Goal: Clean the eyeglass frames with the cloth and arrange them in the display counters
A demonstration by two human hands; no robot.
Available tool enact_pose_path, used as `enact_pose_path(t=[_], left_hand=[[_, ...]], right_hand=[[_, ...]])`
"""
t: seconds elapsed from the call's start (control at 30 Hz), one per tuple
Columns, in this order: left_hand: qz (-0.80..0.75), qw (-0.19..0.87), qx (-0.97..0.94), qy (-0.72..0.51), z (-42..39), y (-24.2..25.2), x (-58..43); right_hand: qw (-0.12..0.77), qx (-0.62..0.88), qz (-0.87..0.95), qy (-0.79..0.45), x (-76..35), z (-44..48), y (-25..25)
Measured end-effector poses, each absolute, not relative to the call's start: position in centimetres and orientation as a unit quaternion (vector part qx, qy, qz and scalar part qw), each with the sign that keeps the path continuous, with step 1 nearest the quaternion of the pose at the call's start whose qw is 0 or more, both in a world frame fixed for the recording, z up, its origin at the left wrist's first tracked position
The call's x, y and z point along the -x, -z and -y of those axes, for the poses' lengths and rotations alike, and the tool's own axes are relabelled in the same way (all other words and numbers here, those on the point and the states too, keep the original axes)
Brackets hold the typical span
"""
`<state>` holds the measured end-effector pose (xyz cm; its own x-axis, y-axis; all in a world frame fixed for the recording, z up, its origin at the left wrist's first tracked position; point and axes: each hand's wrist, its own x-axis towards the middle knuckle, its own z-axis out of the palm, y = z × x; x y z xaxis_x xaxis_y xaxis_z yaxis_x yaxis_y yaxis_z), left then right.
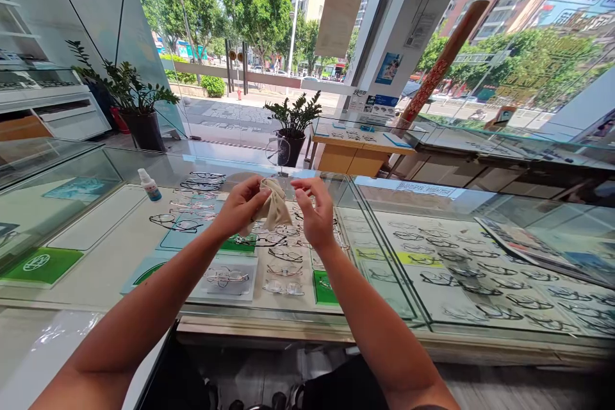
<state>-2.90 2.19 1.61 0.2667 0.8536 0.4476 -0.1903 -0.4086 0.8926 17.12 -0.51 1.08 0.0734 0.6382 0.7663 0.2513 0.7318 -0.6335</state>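
Left hand [237, 206] gripping a beige cleaning cloth [273, 206] above a glass eyeglass display case [384, 256]

The left hand is pinching the cloth closed between fingers and thumb, holding it over rows of spectacle frames [283, 262]. The right hand [314, 214] is hovering just beside the cloth with its fingers curled; whether it is gripping anything cannot be determined. A thin-rimmed lens [277, 150] is showing above the cloth, its contact with the hands unclear. A small spray bottle [150, 184] is standing on the case top, left of the hands.
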Motion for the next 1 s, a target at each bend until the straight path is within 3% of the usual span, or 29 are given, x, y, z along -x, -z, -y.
enact_pose_path(t=[0.13,0.33,0.6,1.0], left_hand=[[-0.217,0.503,-0.690,-0.474,-1.8,-1.3,2.5],[-0.190,0.557,-0.673,-0.448,-2.4,-0.8,2.7],[-0.175,0.688,-0.586,-0.390,-2.3,0.5,2.1],[-0.163,0.698,-0.584,-0.380,-1.8,0.6,1.3]], right_hand=[[0.632,0.308,0.602,-0.379,-17.5,-0.9,-1.2],[0.615,0.277,0.544,-0.498,-17.3,-1.2,-0.8],[0.615,0.248,0.522,-0.537,-16.8,-0.5,-1.0],[0.615,0.262,0.537,-0.515,-16.7,-0.5,-0.7]])
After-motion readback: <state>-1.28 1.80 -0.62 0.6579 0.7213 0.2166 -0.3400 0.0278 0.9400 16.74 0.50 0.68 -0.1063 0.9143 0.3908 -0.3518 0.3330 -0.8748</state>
